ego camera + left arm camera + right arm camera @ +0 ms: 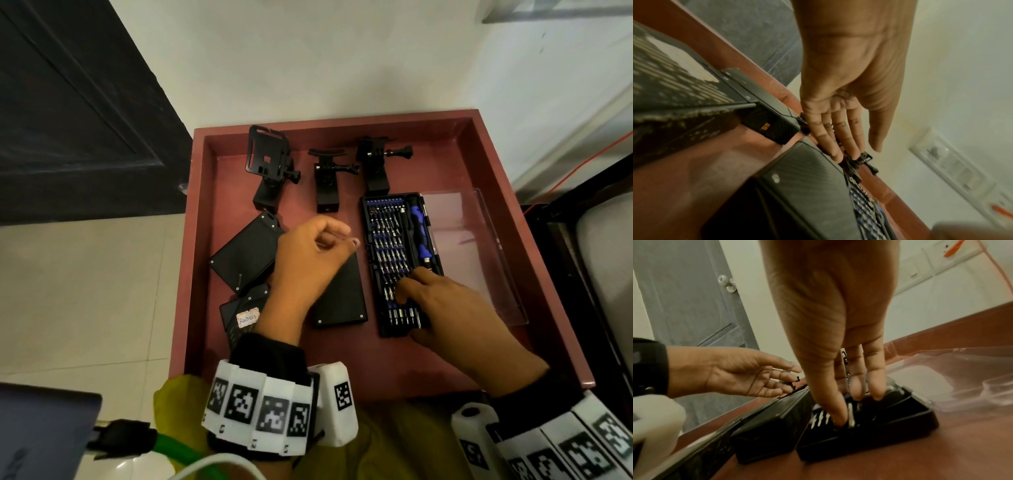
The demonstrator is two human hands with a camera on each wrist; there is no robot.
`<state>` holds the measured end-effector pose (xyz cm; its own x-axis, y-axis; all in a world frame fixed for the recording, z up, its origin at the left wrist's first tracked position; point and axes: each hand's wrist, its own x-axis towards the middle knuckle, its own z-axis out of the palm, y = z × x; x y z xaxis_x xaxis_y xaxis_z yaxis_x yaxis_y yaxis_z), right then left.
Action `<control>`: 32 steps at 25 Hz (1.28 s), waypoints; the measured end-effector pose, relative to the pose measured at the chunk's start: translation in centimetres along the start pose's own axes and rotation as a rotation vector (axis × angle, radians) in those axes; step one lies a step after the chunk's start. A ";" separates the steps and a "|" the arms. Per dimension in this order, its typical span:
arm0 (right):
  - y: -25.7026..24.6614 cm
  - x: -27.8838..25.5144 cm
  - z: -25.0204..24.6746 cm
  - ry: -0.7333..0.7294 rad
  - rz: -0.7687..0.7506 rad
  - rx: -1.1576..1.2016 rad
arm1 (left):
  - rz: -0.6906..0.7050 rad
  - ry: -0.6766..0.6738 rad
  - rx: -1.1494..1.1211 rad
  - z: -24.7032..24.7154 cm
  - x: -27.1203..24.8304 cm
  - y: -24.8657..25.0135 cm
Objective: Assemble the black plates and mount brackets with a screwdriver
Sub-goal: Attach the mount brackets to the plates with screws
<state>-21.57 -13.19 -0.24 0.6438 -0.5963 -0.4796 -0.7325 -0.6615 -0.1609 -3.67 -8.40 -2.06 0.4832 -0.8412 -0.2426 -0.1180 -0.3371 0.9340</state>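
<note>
Head view: black plates (246, 255) & mount brackets (327, 178) lie loose on red table (462, 164), none joined; screwdriver (419, 231) in bit case (394, 260). Left wrist: my left hand (849, 78) relaxed, empty. Right wrist: my right hand (830, 324), fingers straight, probing bits. All assy left.

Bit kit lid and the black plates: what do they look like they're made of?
Bit kit lid: clear hard plastic, glossy; the red tray shows through it. Black plates: matte black with a fine ribbed or woven texture and small corner screws; could be metal, plastic or carbon-look, can't tell which.
</note>
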 end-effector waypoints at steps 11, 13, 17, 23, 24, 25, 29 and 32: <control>1.1 -0.2 -0.3 -0.044 -0.027 -0.011 | 0.307 -0.201 1.029 4.2 -1.3 0.3; 1.6 -0.2 -0.2 -0.020 -0.025 0.092 | 0.300 -0.203 1.007 4.1 -1.2 0.2; 3.3 -0.1 -0.6 0.069 -0.003 0.406 | 0.298 -0.231 1.003 4.0 -1.0 0.0; 4.2 -0.1 -0.5 0.161 -0.028 0.551 | 0.338 -0.194 1.009 4.3 -0.9 -0.3; 4.6 -0.2 -0.5 0.154 -0.036 0.576 | 0.350 -0.196 1.020 4.4 -0.9 -0.3; 4.8 -0.2 -0.5 0.144 -0.044 0.586 | 0.361 -0.193 1.029 4.5 -0.9 -0.4; 4.9 0.0 -0.3 0.118 -0.070 0.564 | 0.398 -0.153 1.034 4.7 -0.8 -0.6; 4.6 0.2 -0.2 0.131 -0.076 0.547 | 0.452 -0.141 1.049 4.6 -0.8 -0.8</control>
<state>-24.76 -16.51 -0.89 0.6958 -0.6308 -0.3434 -0.6685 -0.3938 -0.6309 -7.98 -9.43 -3.87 0.1193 -0.9924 -0.0301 -0.9518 -0.1229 0.2809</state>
